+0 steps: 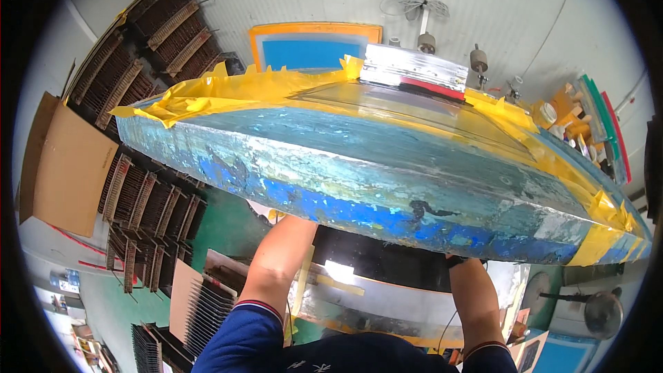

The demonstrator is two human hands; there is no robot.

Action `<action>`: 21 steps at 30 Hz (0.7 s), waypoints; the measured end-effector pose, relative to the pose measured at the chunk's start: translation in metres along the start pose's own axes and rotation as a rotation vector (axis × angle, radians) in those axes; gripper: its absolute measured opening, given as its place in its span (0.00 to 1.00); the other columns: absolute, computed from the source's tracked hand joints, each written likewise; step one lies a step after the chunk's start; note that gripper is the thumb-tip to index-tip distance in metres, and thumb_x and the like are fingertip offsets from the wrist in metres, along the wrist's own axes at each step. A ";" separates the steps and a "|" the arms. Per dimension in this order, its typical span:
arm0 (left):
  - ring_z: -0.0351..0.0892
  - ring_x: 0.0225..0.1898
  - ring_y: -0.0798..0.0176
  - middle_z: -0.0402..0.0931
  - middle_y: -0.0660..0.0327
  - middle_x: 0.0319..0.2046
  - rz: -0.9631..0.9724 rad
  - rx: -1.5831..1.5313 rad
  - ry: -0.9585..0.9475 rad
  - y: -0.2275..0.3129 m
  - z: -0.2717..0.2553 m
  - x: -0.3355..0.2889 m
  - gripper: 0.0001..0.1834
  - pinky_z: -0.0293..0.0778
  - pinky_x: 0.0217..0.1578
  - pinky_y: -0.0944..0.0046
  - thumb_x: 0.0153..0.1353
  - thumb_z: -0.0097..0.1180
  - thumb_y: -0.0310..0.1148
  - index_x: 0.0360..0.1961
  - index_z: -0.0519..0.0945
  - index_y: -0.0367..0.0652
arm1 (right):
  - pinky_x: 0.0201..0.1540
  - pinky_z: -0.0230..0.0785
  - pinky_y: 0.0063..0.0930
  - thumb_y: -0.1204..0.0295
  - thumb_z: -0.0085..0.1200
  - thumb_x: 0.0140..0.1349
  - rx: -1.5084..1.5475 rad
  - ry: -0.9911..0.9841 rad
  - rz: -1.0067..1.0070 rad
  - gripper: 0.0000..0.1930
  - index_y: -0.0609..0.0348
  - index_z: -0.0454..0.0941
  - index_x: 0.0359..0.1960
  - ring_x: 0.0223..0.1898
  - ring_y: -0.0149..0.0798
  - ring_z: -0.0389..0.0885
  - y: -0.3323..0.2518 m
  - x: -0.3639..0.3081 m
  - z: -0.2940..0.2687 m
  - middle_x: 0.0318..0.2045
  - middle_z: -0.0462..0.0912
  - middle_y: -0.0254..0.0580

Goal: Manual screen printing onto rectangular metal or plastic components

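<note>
A large screen-printing frame (345,197), its sides crusted with blue and green paint, stands tilted up across the middle. Yellow tape (228,93) lines its inner edges around the mesh (387,103). A silver squeegee (414,65) with a red strip rests at the frame's far side. Beneath the near rail lies a glossy black sheet (380,259) on a pale worktable (400,300). My left forearm (276,262) reaches under the frame to the left of the sheet, and my right forearm (476,297) reaches under at its right. The frame hides both hands and whatever they touch.
Dark drying racks (148,214) line the left side, beside a cardboard sheet (72,173). An orange-edged blue screen (314,45) leans on the back wall. Bottles and tools crowd a shelf (580,124) at right. A fan (601,314) stands at the lower right.
</note>
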State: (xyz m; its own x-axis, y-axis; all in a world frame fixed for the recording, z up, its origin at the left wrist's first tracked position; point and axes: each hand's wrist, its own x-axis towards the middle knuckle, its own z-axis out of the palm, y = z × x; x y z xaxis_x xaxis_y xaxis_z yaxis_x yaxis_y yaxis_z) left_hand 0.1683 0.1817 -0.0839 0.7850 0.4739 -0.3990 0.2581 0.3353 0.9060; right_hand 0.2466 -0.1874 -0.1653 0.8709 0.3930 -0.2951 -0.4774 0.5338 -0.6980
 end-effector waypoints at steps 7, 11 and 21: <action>0.80 0.40 0.67 0.81 0.60 0.37 0.012 -0.014 -0.005 -0.001 0.011 0.000 0.17 0.76 0.43 0.67 0.61 0.58 0.29 0.50 0.79 0.31 | 0.45 0.70 0.31 0.59 0.51 0.67 0.029 0.024 -0.024 0.19 0.64 0.80 0.46 0.43 0.37 0.78 -0.008 -0.008 0.016 0.44 0.81 0.43; 0.79 0.40 0.68 0.81 0.60 0.37 0.033 -0.020 0.000 -0.002 0.017 -0.004 0.17 0.76 0.43 0.67 0.61 0.58 0.29 0.50 0.79 0.31 | 0.44 0.69 0.28 0.59 0.51 0.67 0.046 0.024 -0.032 0.18 0.64 0.80 0.45 0.42 0.35 0.77 -0.002 -0.016 0.028 0.43 0.81 0.41; 0.78 0.42 0.70 0.82 0.63 0.41 0.085 0.121 -0.192 0.055 -0.031 -0.158 0.18 0.73 0.45 0.69 0.63 0.55 0.28 0.53 0.78 0.33 | 0.44 0.67 0.23 0.58 0.52 0.67 -0.790 -0.046 -0.057 0.25 0.66 0.76 0.57 0.41 0.29 0.73 -0.049 -0.142 0.179 0.44 0.81 0.37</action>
State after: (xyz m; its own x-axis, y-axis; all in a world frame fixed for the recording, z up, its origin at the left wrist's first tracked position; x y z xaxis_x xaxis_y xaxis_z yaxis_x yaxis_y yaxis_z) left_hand 0.0411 0.1510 0.0249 0.8963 0.3290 -0.2973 0.2433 0.1955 0.9500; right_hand 0.1255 -0.1358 0.0276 0.8778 0.4206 -0.2294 -0.1927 -0.1284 -0.9728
